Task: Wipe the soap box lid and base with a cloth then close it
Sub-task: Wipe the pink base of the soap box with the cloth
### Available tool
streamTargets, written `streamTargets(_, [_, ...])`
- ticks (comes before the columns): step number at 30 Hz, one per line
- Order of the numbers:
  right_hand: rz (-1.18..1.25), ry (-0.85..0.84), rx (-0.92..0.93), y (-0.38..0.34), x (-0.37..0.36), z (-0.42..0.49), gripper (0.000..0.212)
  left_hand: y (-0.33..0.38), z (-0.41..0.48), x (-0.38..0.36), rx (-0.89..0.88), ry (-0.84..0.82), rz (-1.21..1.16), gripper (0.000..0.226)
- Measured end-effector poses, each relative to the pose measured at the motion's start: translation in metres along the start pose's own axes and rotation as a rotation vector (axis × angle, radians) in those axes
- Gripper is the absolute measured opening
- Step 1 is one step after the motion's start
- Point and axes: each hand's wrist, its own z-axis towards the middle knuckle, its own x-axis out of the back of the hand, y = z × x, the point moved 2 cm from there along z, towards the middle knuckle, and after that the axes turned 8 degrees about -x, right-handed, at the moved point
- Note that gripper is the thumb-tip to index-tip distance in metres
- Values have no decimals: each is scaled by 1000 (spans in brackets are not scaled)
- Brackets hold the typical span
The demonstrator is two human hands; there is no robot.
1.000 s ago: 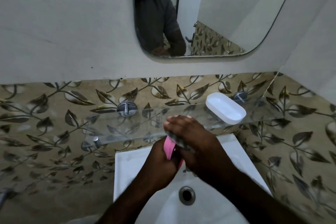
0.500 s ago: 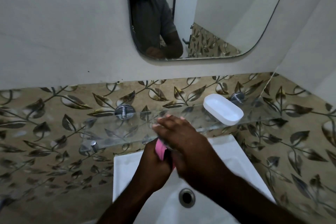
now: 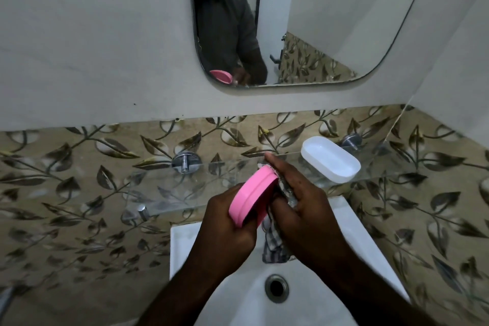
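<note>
Pink lid (image 3: 250, 193) interior hidden by cloth (image 3: 274, 244) under right hand (image 3: 304, 204).

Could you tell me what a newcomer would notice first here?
The pink soap box half stands out, gripped by the left hand above the white sink, while the right hand holds a checked cloth against it. The white soap box half lies on the glass shelf.

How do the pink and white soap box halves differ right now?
The pink half is tilted on edge in the left hand, the right hand holding the cloth against it; the white half lies hollow-side up on the glass shelf, untouched. Both are rounded oblong shells.
</note>
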Motion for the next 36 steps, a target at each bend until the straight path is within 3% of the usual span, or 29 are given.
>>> streamTargets(6, [-105,17,206,-11,8,-1,57,-19,-1,1,95,-15,-29,11])
streamTargets(11, [-24,-56,67,14,11,8,49,-24,-9,-1,267,29,-163,13])
streamTargets(14, [-250,-111,137,24,15,12,50,-23,-10,2,306,-106,-243,30])
streamTargets(17, [-457,-143,241,23,13,16,51,-16,-5,1,291,-192,-147,12])
streamTargets(19, [-464,-94,278,16,7,14,53,-19,-3,-1,292,-157,-42,29])
streamTargets(23, [-520,112,447,0,-15,-3,47,-22,-2,-5,183,-26,-1,41])
streamTargets(26, [-578,120,587,5,-15,-6,41,-23,-7,-5,128,52,1,42])
streamTargets(30, [-364,168,287,33,2,10,55,-32,-13,-6,185,117,-135,70])
streamTargets(32, [-376,195,259,26,-10,3,54,-32,-12,-8,162,103,-112,62])
streamTargets(36, [-505,156,540,1,-31,-12,43,-23,-14,-7,81,160,-22,44])
